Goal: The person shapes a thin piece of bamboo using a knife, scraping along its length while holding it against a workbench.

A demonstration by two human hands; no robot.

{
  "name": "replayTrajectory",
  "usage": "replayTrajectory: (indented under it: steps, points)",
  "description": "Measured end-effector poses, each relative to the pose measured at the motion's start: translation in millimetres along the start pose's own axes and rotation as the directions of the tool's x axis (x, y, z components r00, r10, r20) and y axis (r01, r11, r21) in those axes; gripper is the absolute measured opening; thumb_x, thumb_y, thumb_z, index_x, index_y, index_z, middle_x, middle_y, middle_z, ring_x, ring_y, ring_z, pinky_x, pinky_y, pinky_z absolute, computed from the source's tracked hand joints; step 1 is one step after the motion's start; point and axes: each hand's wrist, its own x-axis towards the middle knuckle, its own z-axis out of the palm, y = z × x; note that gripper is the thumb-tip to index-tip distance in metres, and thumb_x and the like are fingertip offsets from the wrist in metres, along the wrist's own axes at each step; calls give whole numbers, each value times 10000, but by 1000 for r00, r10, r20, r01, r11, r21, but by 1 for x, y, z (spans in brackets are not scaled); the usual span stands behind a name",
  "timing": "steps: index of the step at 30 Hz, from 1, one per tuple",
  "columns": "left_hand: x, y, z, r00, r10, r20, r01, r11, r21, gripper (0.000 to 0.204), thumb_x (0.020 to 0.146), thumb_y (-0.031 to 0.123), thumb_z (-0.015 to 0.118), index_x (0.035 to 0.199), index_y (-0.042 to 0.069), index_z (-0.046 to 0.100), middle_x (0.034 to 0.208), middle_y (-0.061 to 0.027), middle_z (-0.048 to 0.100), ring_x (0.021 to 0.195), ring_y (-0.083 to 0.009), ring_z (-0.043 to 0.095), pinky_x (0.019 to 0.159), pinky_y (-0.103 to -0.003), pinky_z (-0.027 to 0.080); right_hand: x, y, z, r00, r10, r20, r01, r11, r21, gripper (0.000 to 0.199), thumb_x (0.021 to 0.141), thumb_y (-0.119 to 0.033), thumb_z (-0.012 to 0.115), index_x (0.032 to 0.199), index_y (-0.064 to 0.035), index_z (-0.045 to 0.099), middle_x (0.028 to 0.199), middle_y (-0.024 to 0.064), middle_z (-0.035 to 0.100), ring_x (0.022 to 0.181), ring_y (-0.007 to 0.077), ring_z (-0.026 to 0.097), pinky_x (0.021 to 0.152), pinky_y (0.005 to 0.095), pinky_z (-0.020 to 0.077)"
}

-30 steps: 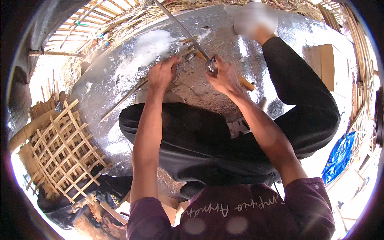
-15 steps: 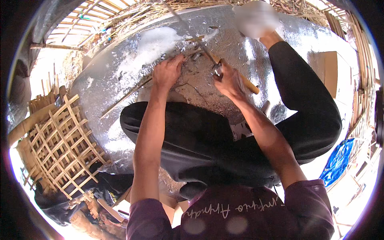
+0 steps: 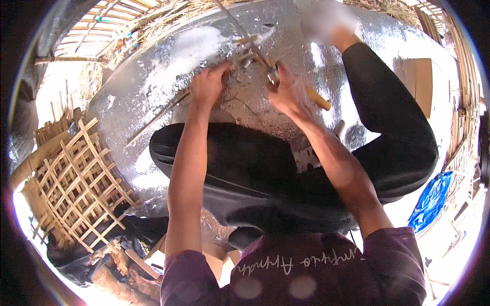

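Head view: person sits cross-legged on a silver foil-like ground sheet [image 3: 153, 102].

Left hand [image 3: 210, 84] is clenched around a thin pale bamboo strip [image 3: 158, 116], which runs from the fist down-left across the sheet and lies low on it.

Right hand [image 3: 288, 92] is closed on the wooden handle [image 3: 319, 99] of a long narrow metal blade [image 3: 240, 28]. Handle butt pokes out down-right of the fist; blade points up-left, toward the top of frame. Blade base sits just beside the strip end, between the two hands. Actual contact: cannot tell, too blurred.

Change vs one second ago: hands drawn closer together, right fist nearer the left. Both grips unchanged. My read: the cut on the strip end is still in progress, not finished.

Around: woven bamboo lattice panel [image 3: 76, 188] to the left, well apart from the hands. Blue plastic sheet [image 3: 434, 201] at right. Brown cardboard piece [image 3: 418, 79] upper right.
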Motion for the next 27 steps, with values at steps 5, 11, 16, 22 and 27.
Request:
replayTrajectory:
  steps: [5,11,16,22,27]
  points:
    - [0,7,-8,1000,3,-30,-5,997,-74,239,932,316,570,1107,195,681,942,-179,692,779,-384,679,689,-470,557,6,-46,-39,985,-118,-128,134,983,124,401,743,-108,708,1056,-7,479,713,199,635,687,397,661,592,485,507]
    - [11,16,-12,998,-33,58,33,999,-1,269,945,368,550,1105,194,679,955,-158,698,807,-375,683,699,-465,558,-2,29,7,980,-173,-98,162,981,-110,433,742,-87,692,1104,17,479,832,203,642,666,404,654,613,472,520]
    - [-3,-4,2,989,71,-131,-83,992,-93,268,939,374,559,1060,178,696,1018,-84,703,831,-357,687,701,-468,558,8,-30,-24,996,-87,-25,89,993,77,368,772,-103,661,1064,24,477,701,193,627,625,378,659,534,424,524]
    - [6,17,-5,1000,13,4,-13,999,-34,235,938,333,553,1106,222,675,893,-153,696,781,-373,682,665,-486,556,-4,13,2,973,-188,-131,191,981,13,376,780,-97,656,1095,-1,475,741,202,645,651,377,665,549,422,532]
    - [1,11,-7,995,-35,91,32,999,38,237,933,320,547,1140,269,651,803,-181,684,731,-407,670,635,-496,553,3,-19,-17,999,-41,-11,41,999,14,399,769,-93,659,1112,-25,466,786,212,650,688,401,664,581,459,534]
